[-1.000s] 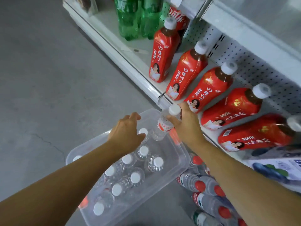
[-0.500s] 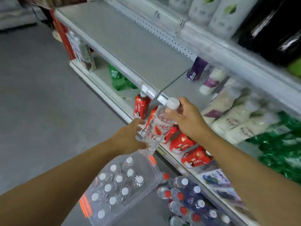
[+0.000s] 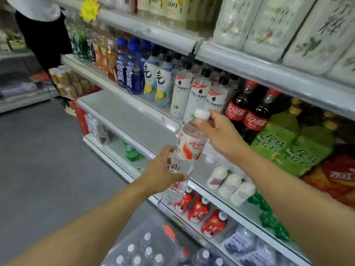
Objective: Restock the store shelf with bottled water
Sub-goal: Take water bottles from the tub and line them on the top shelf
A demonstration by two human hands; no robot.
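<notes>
I hold one clear water bottle [image 3: 190,148] with a white cap and a red-and-white label, tilted, in front of the shelves. My right hand [image 3: 221,135] grips it at the neck just under the cap. My left hand [image 3: 159,175] grips its clear lower body. Behind the bottle, to the left, lies a bare grey stretch of the middle shelf [image 3: 123,112]. A clear plastic bin [image 3: 153,225] on the floor below holds several more white-capped water bottles [image 3: 148,250].
Drink bottles [image 3: 199,95] fill the shelf above the bare stretch, with cola and green tea to the right. Red juice bottles [image 3: 199,210] lie on the bottom shelf. Another person [image 3: 42,29] stands at the far left of the aisle. Grey floor is on the left.
Both hands have lifted the bottle from the bin up to the level of the middle shelf. My left hand has taken hold of its lower body. The view has tilted upward.
</notes>
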